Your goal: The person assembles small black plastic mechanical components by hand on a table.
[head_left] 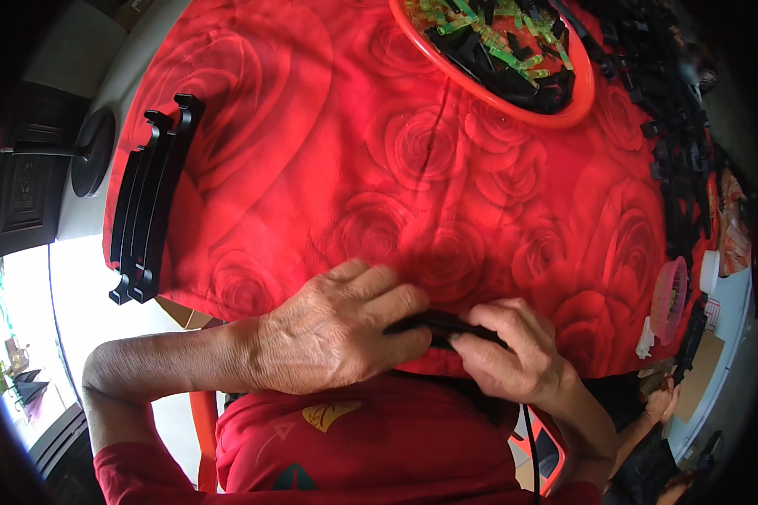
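A slim black piece (440, 326) sits between the two hands, just above the near edge of the counter (295, 198), which wears a red rose-patterned cloth (425, 147). The left fingers (400, 305) are curled and closed on its left end, hiding that end from view. The right fingers (505, 320) pinch it from the other side, with the thumb along its near face, so only the middle shows plainly.

Well apart to the left, long curved black strips (167, 198) with hooked ends lie side by side near the cloth's edge. Beyond the hands, at the far side, an orange-red tray (583, 88) holds yellow-green translucent pieces (514, 59) mixed with black ones. Down the right side runs a heap of black parts (674, 156), and nearer stands a pinkish clear bowl (669, 299) beside a white round container (709, 271). Another person's hand (660, 404) shows at lower right. A dark cable (531, 446) hangs below the right wrist.
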A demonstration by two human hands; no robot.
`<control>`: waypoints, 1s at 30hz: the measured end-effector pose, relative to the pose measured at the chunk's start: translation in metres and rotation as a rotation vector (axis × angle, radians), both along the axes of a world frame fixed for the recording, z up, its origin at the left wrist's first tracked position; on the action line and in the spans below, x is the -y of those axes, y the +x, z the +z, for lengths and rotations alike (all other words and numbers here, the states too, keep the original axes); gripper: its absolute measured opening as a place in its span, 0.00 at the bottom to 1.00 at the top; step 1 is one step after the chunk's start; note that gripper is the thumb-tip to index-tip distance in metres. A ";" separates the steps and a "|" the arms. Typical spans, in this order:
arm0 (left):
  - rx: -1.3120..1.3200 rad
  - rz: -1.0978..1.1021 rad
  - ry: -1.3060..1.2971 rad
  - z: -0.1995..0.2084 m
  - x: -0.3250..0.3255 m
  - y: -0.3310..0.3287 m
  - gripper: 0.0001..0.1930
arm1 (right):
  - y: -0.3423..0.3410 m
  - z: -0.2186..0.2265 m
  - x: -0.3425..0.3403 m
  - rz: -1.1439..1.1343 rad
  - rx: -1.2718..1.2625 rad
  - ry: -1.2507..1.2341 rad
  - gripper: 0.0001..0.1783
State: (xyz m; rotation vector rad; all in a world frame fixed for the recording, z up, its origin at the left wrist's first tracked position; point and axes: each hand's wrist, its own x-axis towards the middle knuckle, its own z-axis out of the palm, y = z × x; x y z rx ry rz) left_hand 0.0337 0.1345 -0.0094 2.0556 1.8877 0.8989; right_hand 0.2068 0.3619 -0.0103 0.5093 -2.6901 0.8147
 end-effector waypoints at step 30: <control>0.152 0.400 -0.001 0.005 0.013 0.027 0.15 | -0.161 0.036 -0.101 -0.405 0.161 -0.229 0.08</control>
